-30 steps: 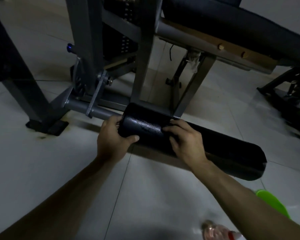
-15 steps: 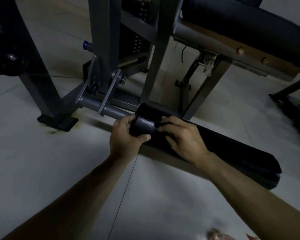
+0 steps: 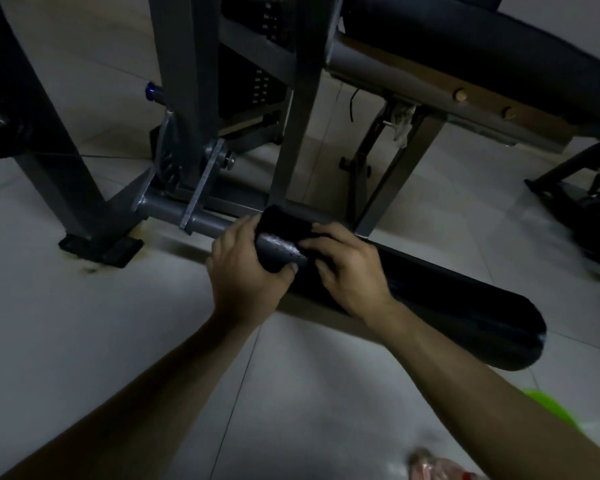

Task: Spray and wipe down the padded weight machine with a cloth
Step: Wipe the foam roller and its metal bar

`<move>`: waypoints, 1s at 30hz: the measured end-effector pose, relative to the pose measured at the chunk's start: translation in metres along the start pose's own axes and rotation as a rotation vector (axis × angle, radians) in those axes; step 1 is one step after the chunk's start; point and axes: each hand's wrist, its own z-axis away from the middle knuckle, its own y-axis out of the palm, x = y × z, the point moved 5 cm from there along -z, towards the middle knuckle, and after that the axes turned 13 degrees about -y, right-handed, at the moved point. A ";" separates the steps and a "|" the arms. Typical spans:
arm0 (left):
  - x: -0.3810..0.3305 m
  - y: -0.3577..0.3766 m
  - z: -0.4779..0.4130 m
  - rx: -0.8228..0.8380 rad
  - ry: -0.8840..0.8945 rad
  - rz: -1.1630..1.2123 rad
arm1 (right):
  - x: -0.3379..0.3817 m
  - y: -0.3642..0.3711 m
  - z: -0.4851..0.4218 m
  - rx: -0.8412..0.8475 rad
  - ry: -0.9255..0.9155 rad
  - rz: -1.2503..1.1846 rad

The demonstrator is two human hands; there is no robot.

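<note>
A long black roller pad (image 3: 447, 306) of the weight machine lies low over the tiled floor, fixed on a grey steel axle (image 3: 167, 209). My left hand (image 3: 243, 271) wraps around the pad's left end, thumb underneath. Close beside it, my right hand (image 3: 347, 268) presses on top of the pad with bent fingers. A darker patch shows between the two hands; I cannot tell whether it is a cloth. Above runs the machine's long black bench pad (image 3: 482, 53).
Grey frame uprights (image 3: 184, 81) and a black foot (image 3: 101, 247) stand just behind and left of my hands. Another dark machine (image 3: 589, 202) sits at the right. A green object (image 3: 548, 407) and a clear pinkish bottle (image 3: 437, 465) lie on the floor near me.
My right hand has slid left along the roller pad until it is close to my left hand. The left hand has kept its grip on the pad's end.
</note>
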 end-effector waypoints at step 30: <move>-0.128 0.175 0.123 0.231 0.649 -0.604 | -0.143 -0.159 0.268 -0.418 0.796 0.248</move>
